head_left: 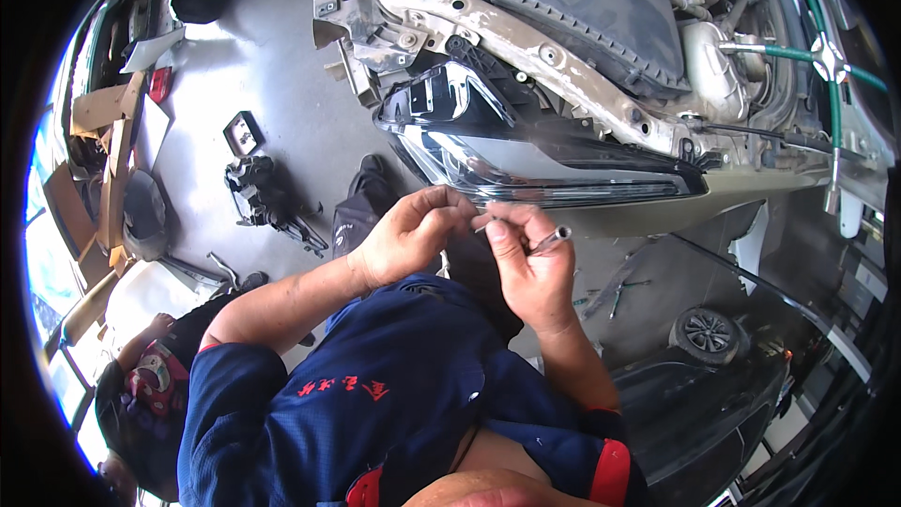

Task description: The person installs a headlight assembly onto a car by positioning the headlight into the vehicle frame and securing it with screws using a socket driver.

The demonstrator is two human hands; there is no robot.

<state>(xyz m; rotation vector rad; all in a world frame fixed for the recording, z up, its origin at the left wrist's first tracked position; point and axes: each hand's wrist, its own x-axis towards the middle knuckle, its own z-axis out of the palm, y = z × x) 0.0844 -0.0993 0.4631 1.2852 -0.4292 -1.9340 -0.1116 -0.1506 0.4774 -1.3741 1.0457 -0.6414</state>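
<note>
My left hand (410, 233) is closed, its thumb and fingertips pinched together close to my right fingertips. What it pinches is too small to make out. My right hand (537, 268) is closed around a slim metal socket tool (556, 238), whose hollow round end sticks out to the right past the fingers. Something thin and dark shows between the fingertips of both hands. Just beyond them, a car headlight (563, 183) with a clear lens and black housing sits at the vehicle's front corner. Both hands are in front of its lower edge.
Beyond the headlight are a scuffed metal beam (549, 54) and a black engine-bay cover (591, 14). Green rods (788, 53) cross at the right. A small tray (243, 133) and a black car part (258, 190) lie on the floor. Another person (141, 404) is at the lower left.
</note>
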